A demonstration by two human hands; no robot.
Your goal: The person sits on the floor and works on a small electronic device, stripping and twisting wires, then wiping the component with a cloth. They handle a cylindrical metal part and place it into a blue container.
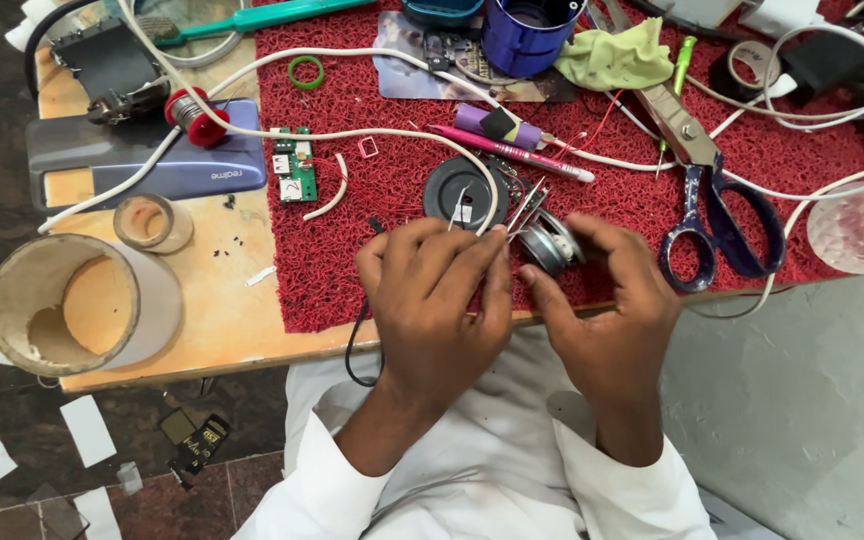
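Both hands hold small parts together at the near edge of the red mat.

The left hand (439, 300) is closed, thumb and fingertips pinching a pair of thin metal tweezers (526, 208) whose tips angle up and away from the body; the grip sits low on the shafts, seemingly for fine control. The right hand (607, 300) is closed around a small round silver metal speaker part (549, 247), cradled between thumb and fingers just beside the tweezers, tilted toward the camera so its face shows. Both hover just above the red looped-fibre mat (352, 280) on the wooden tabletop (222, 300). A black round disc (457, 190) lies just beyond the hands; blue-handled scissors (717, 225) and a small green circuit board (295, 165) lie to either side, within reach.
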